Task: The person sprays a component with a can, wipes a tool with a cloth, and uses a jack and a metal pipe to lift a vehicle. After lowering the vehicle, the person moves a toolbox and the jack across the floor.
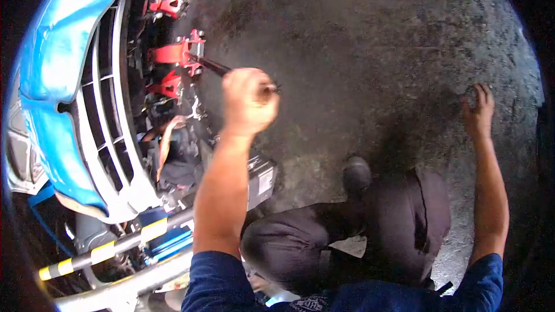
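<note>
My left hand (pixel 248 104) is closed round the end of a dark jack handle (pixel 211 66). The handle runs left to a red floor jack (pixel 171 54), which sits low at the front of a blue car (pixel 63 52). Off to the right, my right hand (pixel 478 112) is held out low over the dark floor (pixel 370 52), fingers stretched and nothing in them.
Red jack stands (pixel 169 4) flank the jack on both sides. Another person's arm (pixel 167 144) shows beside the car's grille (pixel 110 98). A dark box (pixel 262 182) lies near my knee, and a yellow-and-black striped bar (pixel 104 252) crosses the lower left.
</note>
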